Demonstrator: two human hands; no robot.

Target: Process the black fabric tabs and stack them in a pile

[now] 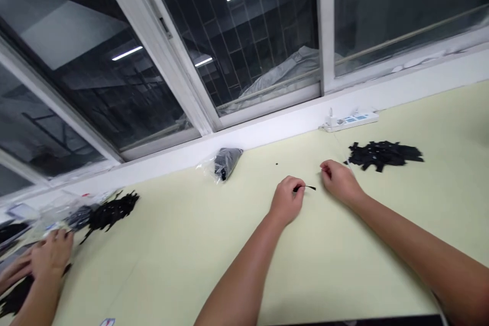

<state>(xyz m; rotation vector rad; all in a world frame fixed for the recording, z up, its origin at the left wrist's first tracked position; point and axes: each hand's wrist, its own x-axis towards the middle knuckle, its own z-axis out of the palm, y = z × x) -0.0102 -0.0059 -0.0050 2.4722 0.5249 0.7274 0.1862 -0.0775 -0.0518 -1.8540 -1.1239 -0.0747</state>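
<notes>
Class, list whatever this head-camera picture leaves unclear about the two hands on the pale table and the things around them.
- Black strip, head view: one end hidden inside the left hand; too thin to identify.
- Right hand: fingertips curled under, so any contents are hidden.
- Black pile: pieces too small to tell apart.
- Plastic bag: contents blurred.
- Co-worker's hands: cut off by the left edge.

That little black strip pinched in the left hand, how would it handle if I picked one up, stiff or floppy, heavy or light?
The black strip juts sideways from the left hand without drooping, so it probably holds its shape at that length. It looks thin and very light, likely easy to blow or flick away. Strips in the black pile lie flat and overlapping, so rolling seems unlikely.
</notes>
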